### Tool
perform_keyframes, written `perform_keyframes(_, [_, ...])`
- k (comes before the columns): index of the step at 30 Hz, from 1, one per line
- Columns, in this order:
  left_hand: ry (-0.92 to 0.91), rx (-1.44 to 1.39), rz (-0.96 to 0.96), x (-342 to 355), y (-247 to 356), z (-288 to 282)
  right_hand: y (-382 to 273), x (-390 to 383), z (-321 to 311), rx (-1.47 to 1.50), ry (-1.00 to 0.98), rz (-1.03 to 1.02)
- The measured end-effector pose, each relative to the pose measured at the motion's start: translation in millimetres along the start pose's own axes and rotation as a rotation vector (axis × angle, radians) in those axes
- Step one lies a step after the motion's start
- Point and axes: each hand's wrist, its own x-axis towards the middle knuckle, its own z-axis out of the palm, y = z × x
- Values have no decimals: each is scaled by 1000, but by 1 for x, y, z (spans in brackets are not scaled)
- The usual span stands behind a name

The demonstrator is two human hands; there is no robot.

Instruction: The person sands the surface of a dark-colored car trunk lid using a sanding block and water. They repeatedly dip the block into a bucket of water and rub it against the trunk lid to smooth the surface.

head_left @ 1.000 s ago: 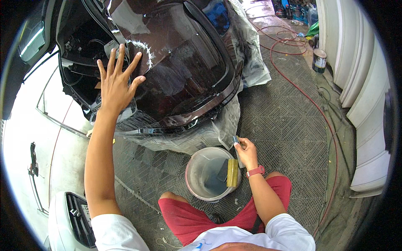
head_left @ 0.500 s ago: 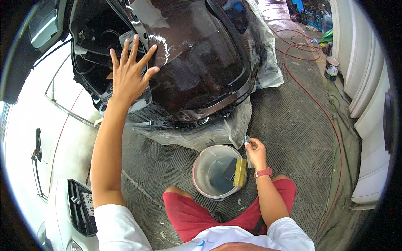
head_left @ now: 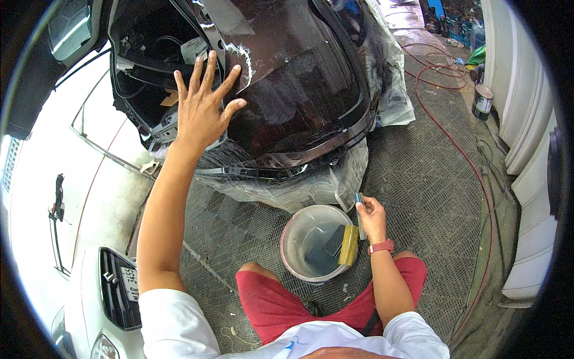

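My left hand (head_left: 204, 113) is spread wide, palm down, at the left edge of a dark, wet-looking car body panel (head_left: 293, 107). Whether the palm presses on it I cannot tell. Close to its fingertips runs a jagged white patch (head_left: 246, 60) around a dull sanded area. My right hand (head_left: 373, 220) pinches a thin, flat grey-blue strip (head_left: 361, 221), held upright beside the bucket's right rim. The bucket (head_left: 289, 254) stands between my knees with cloudy water inside. A yellow block (head_left: 348, 245) leans at its right rim, and a dark flat piece (head_left: 334, 240) lies next to it.
Masking sheets (head_left: 341, 185) hang below the panel. A white car (head_left: 89, 299) stands close on the left. A red hose (head_left: 454, 140) curves along the ridged floor at right, past a paint can (head_left: 482, 102) and pale wall panels (head_left: 526, 107).
The whole view has shifted slightly, so the scene sits further right. My left hand stays spread at the panel's edge, and my right hand still holds the strip by the bucket.
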Motion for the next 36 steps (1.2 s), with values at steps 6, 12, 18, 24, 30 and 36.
perform_keyframes(6, [30, -5, 9, 7, -1, 0, 12, 4, -1, -24, 19, -10])
perform_keyframes(12, [78, 31, -13, 26, 1, 8, 11, 3, 2, -59, 9, -3])
perform_keyframes(18, [81, -59, -65, -5, 8, 3, -9, -5, 19, 180, -20, 56])
perform_keyframes(24, [-112, -1073, -251, -92, 147, -61, -34, -17, 20, 392, -30, 49])
perform_keyframes(30, [-823, -1860, -956, -247, 329, -13, -39, -67, 59, -342, -59, -355])
perform_keyframes(36, [-721, -2016, -1530, -294, 385, 44, -51, -80, 45, 68, -578, 253])
